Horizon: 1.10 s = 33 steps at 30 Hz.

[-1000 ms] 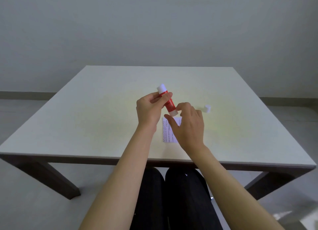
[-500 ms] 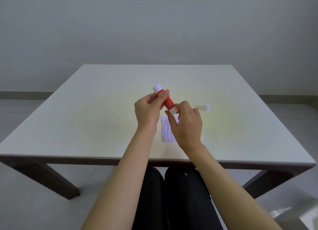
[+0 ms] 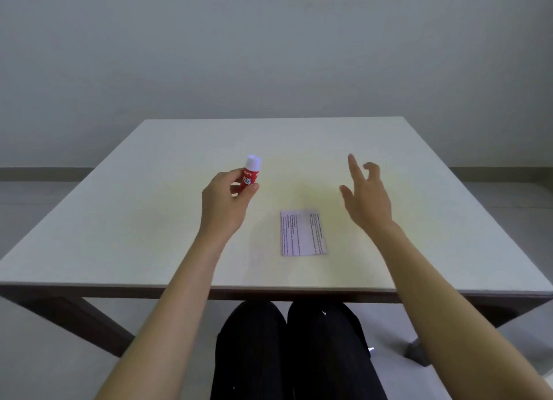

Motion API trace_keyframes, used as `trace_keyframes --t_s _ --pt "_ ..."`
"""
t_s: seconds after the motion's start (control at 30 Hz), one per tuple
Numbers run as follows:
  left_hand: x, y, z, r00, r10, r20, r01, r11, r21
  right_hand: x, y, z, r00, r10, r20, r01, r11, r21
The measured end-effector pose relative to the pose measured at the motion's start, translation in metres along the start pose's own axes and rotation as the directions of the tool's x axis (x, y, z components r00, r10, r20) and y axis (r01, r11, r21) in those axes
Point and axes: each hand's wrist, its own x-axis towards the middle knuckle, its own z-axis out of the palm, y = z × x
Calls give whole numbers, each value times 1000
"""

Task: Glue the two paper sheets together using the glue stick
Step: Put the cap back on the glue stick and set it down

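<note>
Pale square desk point(image 3: 149, 220) carries printed white paper sheets point(image 3: 302, 232), light and floppy. Left hand point(image 3: 226, 202) grips the rigid red glue stick point(image 3: 250, 175) mid-barrel; right hand point(image 3: 366, 197) hovers released.

The paper point(image 3: 302, 232) lay on the table point(image 3: 119, 220), near its front edge. The glue stick point(image 3: 250, 175) stood left of it and farther back, the right hand point(image 3: 366, 196) on the other side

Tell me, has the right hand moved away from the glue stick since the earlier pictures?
Yes. The right hand has let go of the glue stick and gone right, past the printed paper on the table, fingers spread.
</note>
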Motion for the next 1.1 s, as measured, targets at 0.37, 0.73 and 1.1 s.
trace_keyframes --t_s 0.37,0.73,1.1 --pt "-6 7 7 918 318 238 -367 908 200 -18 -36 -23 987 20 161 -155 419 895" --pt "-11 17 5 903 329 276 -399 881 254 -35 -72 -50 981 -177 76 17 474 880" --pt "-19 23 3 876 338 345 -455 818 353 -32 -74 -46 968 -205 144 117 877 467"
